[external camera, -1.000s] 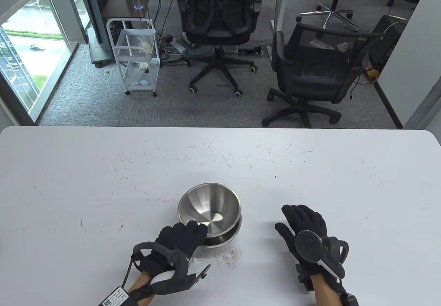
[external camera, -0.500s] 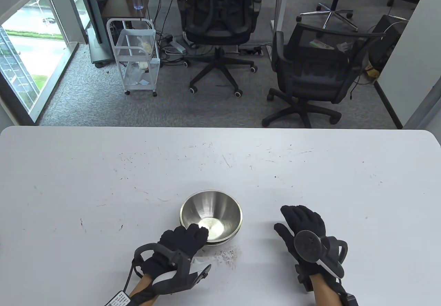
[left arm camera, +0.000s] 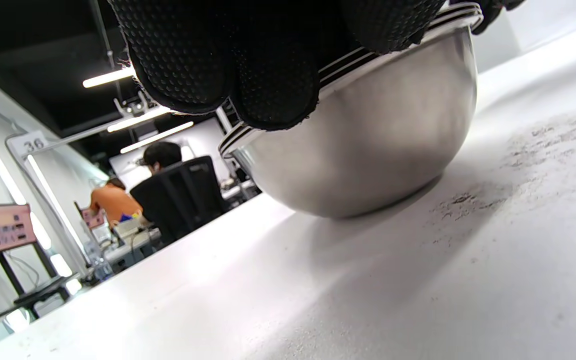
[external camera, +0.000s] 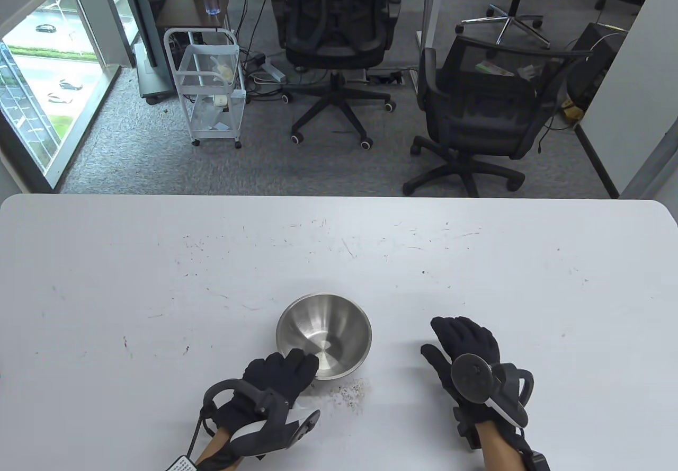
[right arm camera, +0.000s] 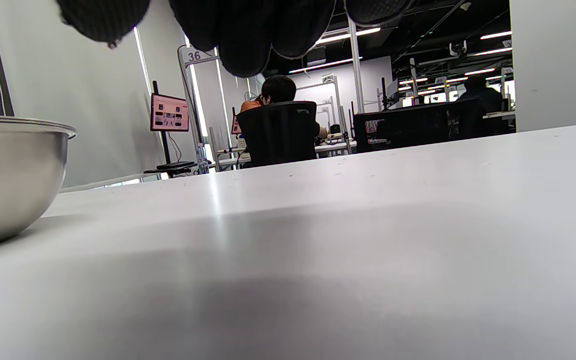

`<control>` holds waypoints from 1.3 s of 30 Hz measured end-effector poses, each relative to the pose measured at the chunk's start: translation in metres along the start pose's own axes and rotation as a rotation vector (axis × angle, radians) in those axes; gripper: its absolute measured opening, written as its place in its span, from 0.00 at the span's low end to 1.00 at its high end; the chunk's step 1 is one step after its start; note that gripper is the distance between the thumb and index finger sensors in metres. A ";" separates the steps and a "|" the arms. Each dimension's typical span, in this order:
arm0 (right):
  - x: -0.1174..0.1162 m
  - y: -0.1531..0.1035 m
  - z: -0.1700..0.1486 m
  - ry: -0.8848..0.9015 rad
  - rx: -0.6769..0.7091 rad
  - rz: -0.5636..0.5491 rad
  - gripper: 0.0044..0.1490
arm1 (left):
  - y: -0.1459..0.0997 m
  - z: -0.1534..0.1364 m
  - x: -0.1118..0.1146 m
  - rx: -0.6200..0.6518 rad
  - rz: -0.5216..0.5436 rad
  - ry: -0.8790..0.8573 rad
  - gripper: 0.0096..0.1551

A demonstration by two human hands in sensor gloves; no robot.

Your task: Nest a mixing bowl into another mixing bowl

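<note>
**Steel bowls stacked, L hand on rim**

Shiny stainless-steel mixing bowl [external camera: 323, 336] is sitting nested inside another like it; stacked rim edges [left arm camera: 353, 57] are showing in L wrist view. Stack is resting on scuffed white table [external camera: 159, 280], near front edge, centre. L hand [external camera: 279, 375] in black sensor glove is gripping near rim w/ fingers [left arm camera: 273, 75] curled over it. R hand [external camera: 466, 346] is lying flat on tabletop, fingers spread, well apart from bowls, holding nothing.

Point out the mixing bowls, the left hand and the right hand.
mixing bowls [external camera: 339, 322], table view, inner wall.
left hand [external camera: 278, 375], table view, back of the glove.
right hand [external camera: 469, 341], table view, back of the glove.
</note>
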State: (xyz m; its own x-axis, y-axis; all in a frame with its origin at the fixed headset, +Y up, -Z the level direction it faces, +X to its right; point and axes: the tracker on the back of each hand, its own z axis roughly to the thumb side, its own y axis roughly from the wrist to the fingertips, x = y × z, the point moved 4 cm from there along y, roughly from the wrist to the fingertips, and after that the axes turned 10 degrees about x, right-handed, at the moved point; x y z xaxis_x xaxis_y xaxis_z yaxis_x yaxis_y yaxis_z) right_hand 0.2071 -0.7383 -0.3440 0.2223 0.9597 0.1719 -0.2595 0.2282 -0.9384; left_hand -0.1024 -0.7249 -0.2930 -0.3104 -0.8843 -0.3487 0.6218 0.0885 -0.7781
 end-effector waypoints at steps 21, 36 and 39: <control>0.002 -0.002 0.010 -0.017 0.030 -0.005 0.39 | -0.049 -0.086 0.018 -0.294 0.066 -0.209 0.32; 0.004 -0.003 0.025 -0.040 0.080 -0.016 0.39 | -0.074 -0.120 0.046 -0.450 0.065 -0.190 0.37; 0.002 -0.002 0.023 -0.031 0.075 -0.007 0.39 | -0.074 -0.121 0.050 -0.447 0.045 -0.184 0.38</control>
State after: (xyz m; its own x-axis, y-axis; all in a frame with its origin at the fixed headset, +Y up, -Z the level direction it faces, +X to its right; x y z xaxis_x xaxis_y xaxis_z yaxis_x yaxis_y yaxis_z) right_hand 0.1867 -0.7334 -0.3348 0.1958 0.9623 0.1888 -0.3278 0.2457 -0.9122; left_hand -0.2506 -0.7203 -0.3159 -0.1327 -0.9379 -0.3205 0.2491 0.2814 -0.9267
